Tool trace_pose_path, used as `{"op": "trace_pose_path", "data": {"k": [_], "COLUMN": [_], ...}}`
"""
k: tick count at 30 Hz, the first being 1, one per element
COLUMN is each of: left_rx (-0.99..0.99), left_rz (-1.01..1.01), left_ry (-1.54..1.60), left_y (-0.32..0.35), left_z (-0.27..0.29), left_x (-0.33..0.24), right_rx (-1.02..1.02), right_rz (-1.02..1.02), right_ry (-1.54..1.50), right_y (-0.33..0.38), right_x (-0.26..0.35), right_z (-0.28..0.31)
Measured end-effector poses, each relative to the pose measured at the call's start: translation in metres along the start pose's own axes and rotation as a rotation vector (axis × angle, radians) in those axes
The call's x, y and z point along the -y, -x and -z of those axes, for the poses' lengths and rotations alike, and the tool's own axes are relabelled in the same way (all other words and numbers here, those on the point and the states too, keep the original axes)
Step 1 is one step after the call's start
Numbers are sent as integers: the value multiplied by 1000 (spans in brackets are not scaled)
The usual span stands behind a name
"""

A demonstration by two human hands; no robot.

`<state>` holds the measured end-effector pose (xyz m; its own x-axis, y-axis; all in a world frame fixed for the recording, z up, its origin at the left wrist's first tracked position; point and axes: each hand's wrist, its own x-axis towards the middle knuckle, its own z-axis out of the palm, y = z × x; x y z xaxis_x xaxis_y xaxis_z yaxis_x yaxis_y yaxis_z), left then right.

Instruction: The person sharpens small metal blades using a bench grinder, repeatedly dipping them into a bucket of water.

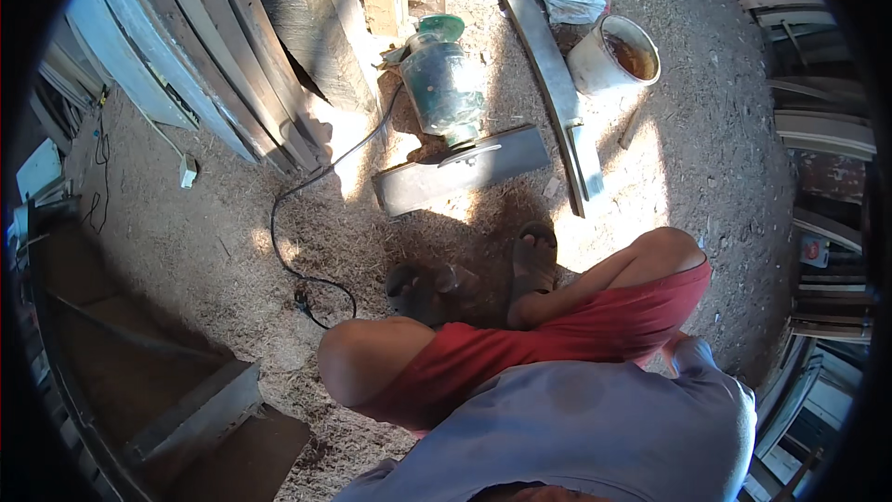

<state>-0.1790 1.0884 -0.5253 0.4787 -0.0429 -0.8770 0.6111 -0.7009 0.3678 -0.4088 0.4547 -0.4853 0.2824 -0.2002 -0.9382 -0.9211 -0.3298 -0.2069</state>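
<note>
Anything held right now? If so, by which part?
Can't be told: neither grip is in view. The right sleeve shows beside the red shorts, its hand hidden; no visible hand touches the green machine.

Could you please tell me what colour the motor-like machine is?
The motor-like machine is mostly green, showing best in the head view.
</note>
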Motion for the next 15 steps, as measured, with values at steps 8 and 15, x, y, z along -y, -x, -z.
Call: {"op": "trace_pose_path", "data": {"k": [8,15], "left_rx": [-12,-32], "left_rz": [-68,-133], "left_ry": [-10,41], "left_y": [10,32], "left_z": [-9,-8], "left_x": [-4,-4], "right_rx": [-369,-739], "right_rz": [447,647], "right_ry": [-812,87], "right_y": [-19,83], "right_x": [43,181], "right_z": [127,255]}}
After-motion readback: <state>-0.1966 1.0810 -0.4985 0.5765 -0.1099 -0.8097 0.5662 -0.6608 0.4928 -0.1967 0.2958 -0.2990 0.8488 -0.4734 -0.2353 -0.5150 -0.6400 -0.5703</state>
